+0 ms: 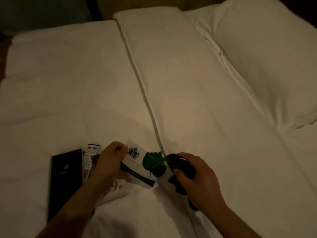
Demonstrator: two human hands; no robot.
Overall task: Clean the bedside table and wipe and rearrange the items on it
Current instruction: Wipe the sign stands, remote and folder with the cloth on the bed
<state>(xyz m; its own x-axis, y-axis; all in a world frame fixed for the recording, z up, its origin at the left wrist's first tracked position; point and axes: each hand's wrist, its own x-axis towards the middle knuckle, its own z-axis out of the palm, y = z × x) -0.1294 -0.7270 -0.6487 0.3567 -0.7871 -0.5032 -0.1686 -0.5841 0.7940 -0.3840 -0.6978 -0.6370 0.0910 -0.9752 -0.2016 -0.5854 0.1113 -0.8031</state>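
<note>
Over a white bed, my left hand (109,160) grips a white card (137,158) printed with a dark crown-like logo and a green leaf shape. My right hand (195,176) is closed around a dark object (180,166), perhaps a cloth or small device; the dim light hides which. Its tip touches the card's right edge. Under my left hand lie a black folder (66,177), a white remote (90,157) with coloured buttons, and a white booklet (116,191) with red lettering, partly hidden by my forearm.
The white duvet (68,83) covers the left side. A long pillow (171,74) runs down the middle and a second pillow (265,57) lies at the right. A dark headboard or wall edge (91,9) shows at the top left.
</note>
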